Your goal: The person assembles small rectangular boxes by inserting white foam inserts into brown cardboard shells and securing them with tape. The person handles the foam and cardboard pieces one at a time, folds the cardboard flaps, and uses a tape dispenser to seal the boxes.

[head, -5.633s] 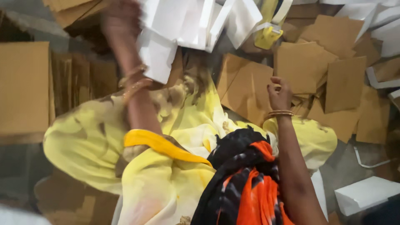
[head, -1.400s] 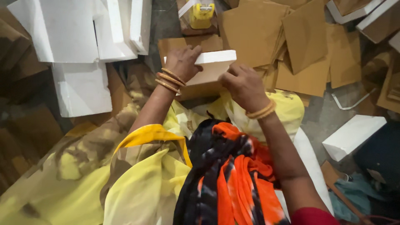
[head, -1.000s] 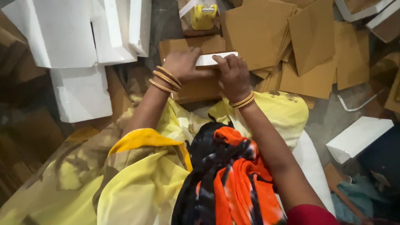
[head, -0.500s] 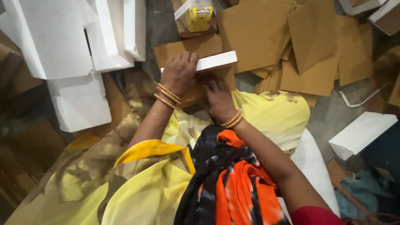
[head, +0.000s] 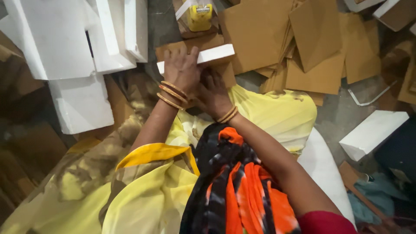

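Seated on the floor amid yellow cloth [head: 277, 117] and an orange-and-black scarf [head: 242, 186], a person presses the left hand [head: 182, 69] flat across a white box piece [head: 208, 56] lying on a brown cardboard sheet [head: 190, 45] at 12 o'clock; its grip reads as pressing down, fingers spread over the strip's edge, not closed round it. The right hand [head: 212, 93], just below and touching the same work, curls its fingers, though whether that grip clasps anything cannot be told.

The strip looks light and only pinned, so a slackened press could probably let it skew or slide off the sheet. Loose folds of cloth crowd the wrists and could snag the edge.

Farther out, stacked white box panels [head: 82, 47] lie at 10 o'clock, a yellow tape dispenser [head: 199, 17] sits at 12, loose brown cardboard squares [head: 299, 43] fan toward 1, and a closed white box [head: 372, 134] rests at 3, hemming the working space.
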